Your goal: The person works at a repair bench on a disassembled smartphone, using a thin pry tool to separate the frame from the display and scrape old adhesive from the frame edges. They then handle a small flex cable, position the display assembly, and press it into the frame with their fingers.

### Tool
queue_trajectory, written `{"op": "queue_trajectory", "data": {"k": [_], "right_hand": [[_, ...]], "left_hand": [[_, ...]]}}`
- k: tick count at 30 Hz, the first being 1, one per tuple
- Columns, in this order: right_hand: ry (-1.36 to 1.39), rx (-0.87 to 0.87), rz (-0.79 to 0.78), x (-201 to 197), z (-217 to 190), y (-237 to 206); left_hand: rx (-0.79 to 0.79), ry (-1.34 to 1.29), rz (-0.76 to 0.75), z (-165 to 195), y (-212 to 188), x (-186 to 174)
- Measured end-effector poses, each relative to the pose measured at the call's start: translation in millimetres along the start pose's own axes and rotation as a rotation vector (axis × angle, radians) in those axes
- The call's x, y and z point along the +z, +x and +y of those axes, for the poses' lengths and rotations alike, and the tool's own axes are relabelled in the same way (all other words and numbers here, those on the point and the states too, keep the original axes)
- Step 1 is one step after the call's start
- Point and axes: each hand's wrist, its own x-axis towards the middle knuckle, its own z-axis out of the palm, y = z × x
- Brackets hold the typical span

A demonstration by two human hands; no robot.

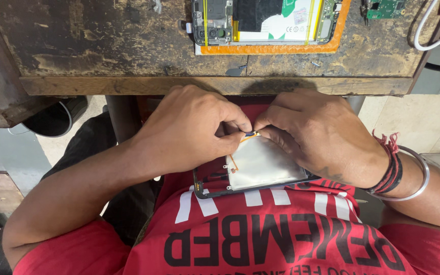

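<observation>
While both my left hand (189,130) and right hand (316,135) pinch the thin orange flex cable (248,136) above the phone frame (250,170), tugging unevenly could tear it.

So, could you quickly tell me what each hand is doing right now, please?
Left hand: closed, fingertips pinching the thin orange flex cable over the phone frame.
Right hand: closed, pinching the same cable from the other side.

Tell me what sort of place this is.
Probably a phone repair bench. An opened phone with its battery and boards bared lies on a worn wooden table, a loose green circuit board sits near it, and both hands, left hand and right hand, pinch a thin flex cable on a screen frame.
</observation>
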Motion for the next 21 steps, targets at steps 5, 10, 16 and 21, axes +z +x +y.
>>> {"op": "queue_trajectory", "data": {"k": [5,10,16,21], "right_hand": [[-0.019,0.011,0.006,-0.9,-3.5,-1.6],[-0.017,0.044,-0.022,-2.7,-7.0,-1.7],[0.031,0.025,0.017,-3.0,-7.6,3.3],[0.054,0.034,-0.006,-4.5,-7.6,5.4]], "left_hand": [[0.004,0.013,0.007,1.2,-0.4,0.0],[-0.006,0.017,0.001,3.0,-1.1,-1.2],[-0.018,-0.023,0.000,4.0,-1.2,-1.5],[0.017,-0.031,0.010,2.8,-2.0,-0.5]]}}
